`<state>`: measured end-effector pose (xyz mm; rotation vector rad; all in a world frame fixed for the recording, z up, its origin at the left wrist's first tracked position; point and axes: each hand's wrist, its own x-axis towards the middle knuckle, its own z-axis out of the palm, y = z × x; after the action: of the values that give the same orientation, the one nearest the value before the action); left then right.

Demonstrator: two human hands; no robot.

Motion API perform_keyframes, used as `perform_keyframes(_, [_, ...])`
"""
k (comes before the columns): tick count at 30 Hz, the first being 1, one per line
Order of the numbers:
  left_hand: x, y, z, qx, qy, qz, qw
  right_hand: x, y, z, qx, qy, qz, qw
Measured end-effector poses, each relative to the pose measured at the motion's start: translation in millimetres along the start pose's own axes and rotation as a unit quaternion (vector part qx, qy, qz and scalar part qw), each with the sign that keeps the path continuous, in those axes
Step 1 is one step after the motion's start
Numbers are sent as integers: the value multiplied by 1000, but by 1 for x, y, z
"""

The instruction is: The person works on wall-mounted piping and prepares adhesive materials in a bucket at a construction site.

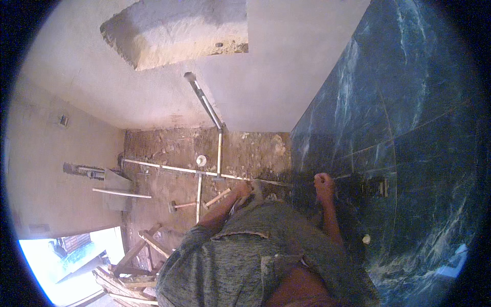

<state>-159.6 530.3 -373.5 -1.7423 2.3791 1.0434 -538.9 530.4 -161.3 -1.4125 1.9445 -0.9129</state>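
Observation:
My left hand [240, 190] is curled beside the greyish fabric of my clothing, just above the dirt floor; what it holds, if anything, is hidden. My right hand [322, 185] has curled fingers beside the dark green marble-veined tiled wall [391, 97]; I cannot make out anything in it. Left of my left hand, two hammer-like tools with wooden handles [186, 205] lie on the floor. White pipes [163, 167] run behind my hands across the floor, one branch rising in a chase in the far wall. A small round white object [201, 160] sits by the pipe junction.
Plastered walls [291, 71] enclose the left and far sides, with a large recess [174, 36] high on the far wall. A loose white strip [121, 193] lies at left. A heap of wooden pieces [138, 261] stands at lower left beside a bright doorway [61, 256].

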Motion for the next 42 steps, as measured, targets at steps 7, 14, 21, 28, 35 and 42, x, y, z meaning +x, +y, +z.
perform_keyframes(7, [-22,-35,17,84,-82,-43,992,0,19,19,-21,-50,-38,998])
perform_keyframes(14, [-47,-55,-29,88,-48,-166,981,1,3,36,-24,-49,-35,998])
perform_keyframes(21, [-88,-81,-30,124,-10,-98,987,19,-32,61,43,-81,-40,995])
perform_keyframes(28, [-97,-110,18,95,-26,-110,989,24,-56,76,-27,-91,-94,991])
perform_keyframes(35, [-55,-103,50,250,-70,227,939,32,-63,88,-30,-84,-148,985])
perform_keyframes(42, [-56,-70,49,32,-158,152,975,34,-75,92,-37,-92,-107,989])
